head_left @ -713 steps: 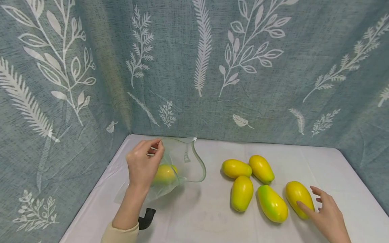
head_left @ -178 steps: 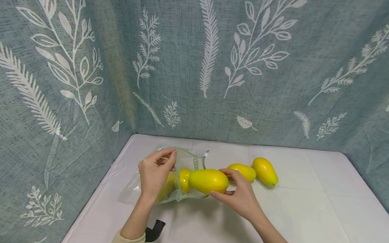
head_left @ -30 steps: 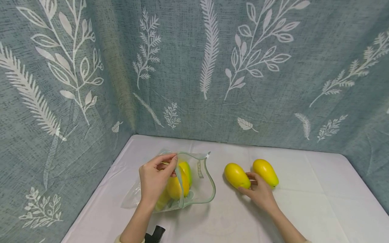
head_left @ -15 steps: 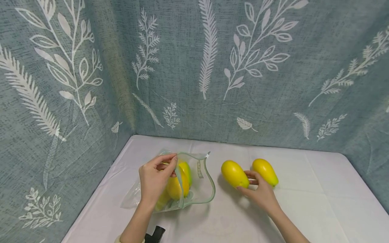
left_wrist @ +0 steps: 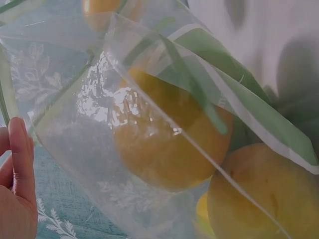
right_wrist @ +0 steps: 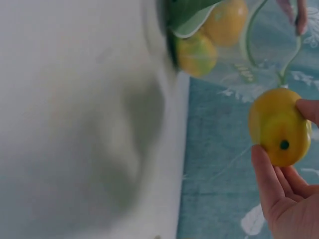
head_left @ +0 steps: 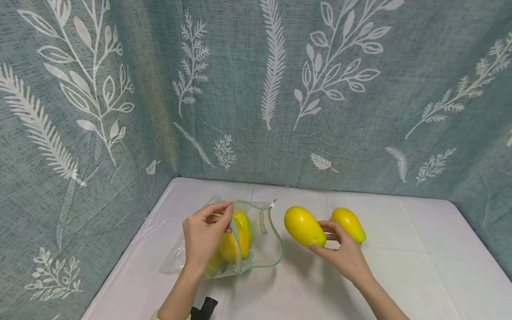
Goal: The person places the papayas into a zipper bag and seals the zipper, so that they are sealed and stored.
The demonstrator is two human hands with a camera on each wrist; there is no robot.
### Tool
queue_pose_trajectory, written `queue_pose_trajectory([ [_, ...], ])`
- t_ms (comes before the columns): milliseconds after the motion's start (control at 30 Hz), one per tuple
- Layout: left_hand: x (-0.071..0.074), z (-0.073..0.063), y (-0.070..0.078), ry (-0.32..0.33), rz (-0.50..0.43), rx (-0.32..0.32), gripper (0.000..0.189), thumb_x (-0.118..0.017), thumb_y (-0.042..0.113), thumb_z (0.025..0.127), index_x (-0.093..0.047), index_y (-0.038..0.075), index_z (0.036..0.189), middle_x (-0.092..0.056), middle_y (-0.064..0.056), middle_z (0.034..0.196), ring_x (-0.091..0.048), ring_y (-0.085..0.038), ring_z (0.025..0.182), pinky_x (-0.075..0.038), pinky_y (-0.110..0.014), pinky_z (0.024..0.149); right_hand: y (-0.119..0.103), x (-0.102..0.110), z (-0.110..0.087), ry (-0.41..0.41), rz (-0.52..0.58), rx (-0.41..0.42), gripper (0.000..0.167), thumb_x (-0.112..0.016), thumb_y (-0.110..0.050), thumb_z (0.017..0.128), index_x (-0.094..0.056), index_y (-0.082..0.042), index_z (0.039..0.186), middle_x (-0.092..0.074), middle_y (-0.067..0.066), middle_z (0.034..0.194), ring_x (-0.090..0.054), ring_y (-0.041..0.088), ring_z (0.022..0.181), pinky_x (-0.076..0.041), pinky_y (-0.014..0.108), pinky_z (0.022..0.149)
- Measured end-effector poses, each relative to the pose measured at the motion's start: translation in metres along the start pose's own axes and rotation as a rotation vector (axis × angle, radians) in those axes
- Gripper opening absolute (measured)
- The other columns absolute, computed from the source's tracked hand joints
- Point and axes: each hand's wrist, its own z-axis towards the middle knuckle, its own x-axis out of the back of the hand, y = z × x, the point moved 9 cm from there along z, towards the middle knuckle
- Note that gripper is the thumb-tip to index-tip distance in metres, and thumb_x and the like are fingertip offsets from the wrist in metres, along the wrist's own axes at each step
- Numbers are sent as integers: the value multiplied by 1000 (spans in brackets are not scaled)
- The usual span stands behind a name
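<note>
Yellow fruit (head_left: 305, 226) is in the R hand (head_left: 344, 253), held tight btwn thumb & fingers. It's up in the air, off the table (head_left: 408, 266). It tips a bit: far end up & to the left, near end down by the thumb. R wrist view shows a small dark dot (right_wrist: 284, 144) on one end.

L hand (head_left: 204, 235) pinches the top edge of a clear bag (head_left: 258, 253) w/ thumb & first finger. Bag lies on its side on the table, L of the held one. Its mouth is wide & faces right, w/ a green rim (head_left: 281, 249), a white bit (head_left: 274, 203) at the top corner & a small printed strip (head_left: 263, 223) on the wall. In the head view the held one is near the mouth, w/ a gap btwn them.

More fruit is in the bag, e.g. an orange-yellow one (head_left: 231, 246) & one w/ a green side (head_left: 245, 226) just behind it. Can't tell the full count, b/c the L hand & bag folds hide some.

Last fruit (head_left: 349, 224) sits on the table, just behind the R hand, its greenish tip toward the near right.

Low down, by the L arm, there's a black thing (head_left: 208, 306); can't tell what it is. Cream sleeve (head_left: 172, 316) shows there too. Blue-green cloth (head_left: 240, 66) w/ white leaves hangs at the back & sides.
</note>
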Motion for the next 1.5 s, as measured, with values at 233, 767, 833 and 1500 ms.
queue_pose_trajectory([
  [233, 1, 1, 0, 3, 4, -5, 7, -72, -6, 84, -75, -5, 90, -69, -13, 72, -62, -16, 46, -49, -20, 43, -21, -2, -9, -22, 76, 25, 59, -83, -35, 77, -57, -21, 129, -57, 0, 129, -53, 23, 116, -56, 37, 85],
  [767, 2, 2, 3, 14, 8, -9, 7, -72, -6, 83, -75, -5, 89, -69, -12, 71, -61, -9, 46, -46, -20, 40, -52, -15, -15, -67, 176, 95, 53, -84, -26, 77, -60, -18, 125, -59, 0, 123, -55, 23, 113, -58, 29, 78],
  [833, 2, 2, 3, 13, 2, -7, 6, -72, -6, 83, -75, -5, 89, -69, -12, 71, -61, -8, 46, -47, -22, 39, -55, -18, -14, -74, 182, 102, 53, -84, -27, 77, -61, -19, 124, -60, 0, 121, -56, 22, 112, -58, 29, 77],
  [1500, 3, 4, 10, 40, -13, -59, 5, -71, -8, 83, -74, -7, 87, -69, -13, 69, -61, -10, 45, -53, -27, 43, -94, -57, -6, -7, 226, 323, 30, -84, -14, 78, -67, -19, 101, -63, -1, 101, -61, 17, 95, -59, 26, 73],
])
